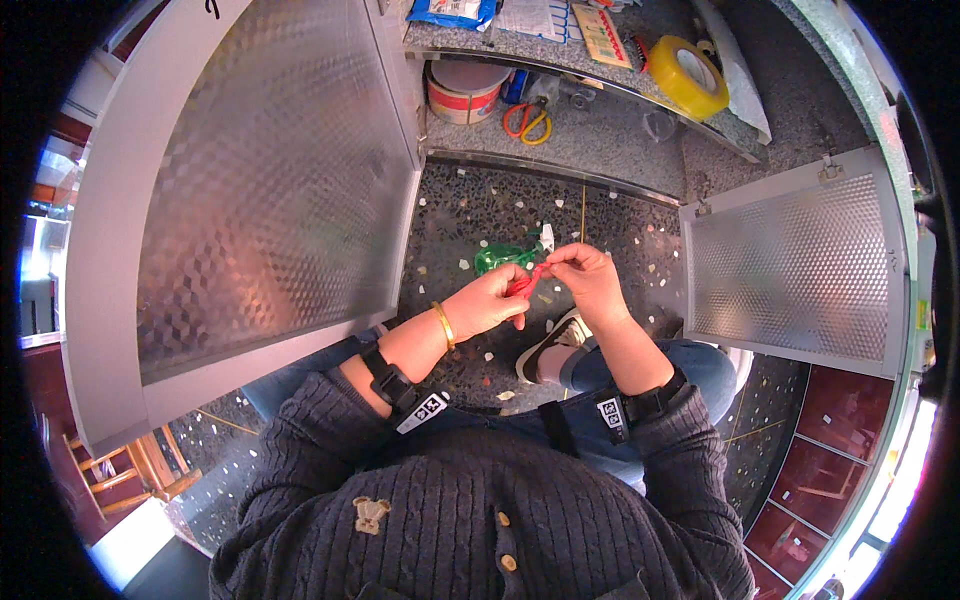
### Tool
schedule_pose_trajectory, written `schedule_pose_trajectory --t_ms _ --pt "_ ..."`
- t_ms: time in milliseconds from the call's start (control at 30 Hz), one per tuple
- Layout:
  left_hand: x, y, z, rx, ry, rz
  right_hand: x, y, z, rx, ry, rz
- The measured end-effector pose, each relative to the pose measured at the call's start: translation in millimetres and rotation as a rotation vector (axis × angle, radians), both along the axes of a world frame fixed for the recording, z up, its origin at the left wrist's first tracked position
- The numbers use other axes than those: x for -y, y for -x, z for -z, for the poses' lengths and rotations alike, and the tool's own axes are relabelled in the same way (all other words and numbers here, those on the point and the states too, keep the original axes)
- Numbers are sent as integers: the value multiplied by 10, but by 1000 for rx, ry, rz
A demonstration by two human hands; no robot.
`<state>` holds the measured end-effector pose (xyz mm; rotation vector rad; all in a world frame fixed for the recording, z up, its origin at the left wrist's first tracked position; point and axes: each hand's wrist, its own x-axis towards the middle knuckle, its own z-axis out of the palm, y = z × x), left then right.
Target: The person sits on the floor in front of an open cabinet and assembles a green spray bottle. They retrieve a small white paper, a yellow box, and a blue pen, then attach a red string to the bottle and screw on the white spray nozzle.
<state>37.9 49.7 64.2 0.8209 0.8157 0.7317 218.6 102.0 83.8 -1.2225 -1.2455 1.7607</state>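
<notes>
In front of me, over the speckled floor, both hands hold a small thin red strip (534, 279); whether it is plastic or cloth I cannot tell. My left hand (484, 303), with a gold bangle at the wrist, is closed around its lower part. The upper end sits pinched between thumb and finger of my right hand (594, 288). Just beyond my hands is a green see-through spray bottle (497, 258) with a white nozzle (546, 238); my fingers partly overlap its outline.
Open cabinet doors with patterned panels stand at left (270, 190) and right (800, 270). The stone shelf (540, 52) carries yellow tape (688, 77) and papers. Below are a tub (463, 95) and scissors (528, 124) with red and yellow handles. A wooden stool (150, 465) is lower left.
</notes>
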Motion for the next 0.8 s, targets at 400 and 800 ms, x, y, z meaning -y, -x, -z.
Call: schedule_pose_trajectory --t_ms 400,800 --pt "26 -25 -30 12 64 -174 88 83 125 -168 195 -15" --pt "-15 -29 112 -173 95 -337 110 128 35 40 28 -110"
